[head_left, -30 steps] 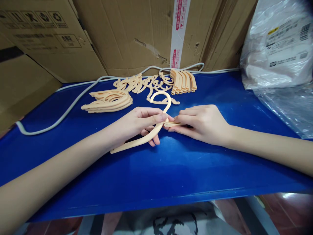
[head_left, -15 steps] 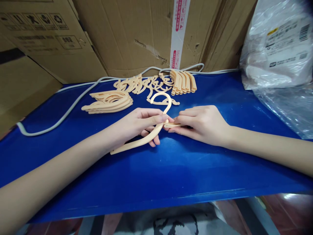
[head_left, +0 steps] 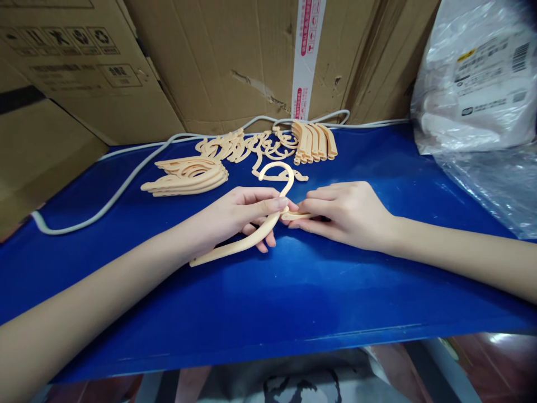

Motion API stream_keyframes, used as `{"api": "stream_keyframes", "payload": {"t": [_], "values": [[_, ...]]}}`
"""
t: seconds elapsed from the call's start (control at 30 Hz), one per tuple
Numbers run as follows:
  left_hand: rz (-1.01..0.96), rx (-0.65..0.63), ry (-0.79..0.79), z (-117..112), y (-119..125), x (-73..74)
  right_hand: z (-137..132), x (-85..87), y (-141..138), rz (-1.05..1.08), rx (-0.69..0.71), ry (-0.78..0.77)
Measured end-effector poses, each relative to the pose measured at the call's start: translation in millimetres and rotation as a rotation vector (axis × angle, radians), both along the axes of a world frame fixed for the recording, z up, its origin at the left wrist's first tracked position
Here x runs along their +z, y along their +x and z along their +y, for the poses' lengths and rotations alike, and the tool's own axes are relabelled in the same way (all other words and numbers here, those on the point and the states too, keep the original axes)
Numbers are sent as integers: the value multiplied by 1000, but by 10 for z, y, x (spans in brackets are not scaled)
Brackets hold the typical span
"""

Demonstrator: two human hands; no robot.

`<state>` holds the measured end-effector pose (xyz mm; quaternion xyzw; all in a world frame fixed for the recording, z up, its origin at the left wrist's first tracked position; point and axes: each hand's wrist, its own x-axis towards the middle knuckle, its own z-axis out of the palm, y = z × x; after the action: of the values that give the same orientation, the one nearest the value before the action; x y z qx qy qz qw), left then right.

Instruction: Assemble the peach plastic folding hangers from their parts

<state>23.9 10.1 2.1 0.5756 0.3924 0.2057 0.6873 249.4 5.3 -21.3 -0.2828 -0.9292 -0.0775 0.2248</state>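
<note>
My left hand [head_left: 235,215] is closed round a peach plastic hanger arm [head_left: 229,250] whose hook [head_left: 279,170] curls up behind my fingers. My right hand [head_left: 346,212] pinches a second peach hanger piece [head_left: 294,214] and presses its end against the first one, just under the hook. Both hands rest on the blue table surface [head_left: 293,291], meeting near its middle.
Behind the hands lie a stack of hanger arms [head_left: 187,173], a tangle of loose hooks [head_left: 247,144] and a row of short pieces [head_left: 315,140]. A white cable [head_left: 109,198] runs along the back. Cardboard boxes [head_left: 235,56] stand behind, a plastic bag [head_left: 478,84] at right.
</note>
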Motion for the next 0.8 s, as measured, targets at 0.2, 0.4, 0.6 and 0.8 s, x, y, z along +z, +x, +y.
{"api": "stream_keyframes", "payload": {"t": [0.2, 0.4, 0.6, 0.8], "values": [[28, -47, 78, -24, -13, -14, 3, 7, -5, -21, 14, -45], [65, -63, 111, -15, 8, -5, 12, 4, -8, -32, 18, -71], [80, -67, 120, -15, 20, 8, 6, 8, -7, -39, 10, -103], [102, -60, 127, -38, 22, 24, 7, 17, -19, -54, -6, -143]]}}
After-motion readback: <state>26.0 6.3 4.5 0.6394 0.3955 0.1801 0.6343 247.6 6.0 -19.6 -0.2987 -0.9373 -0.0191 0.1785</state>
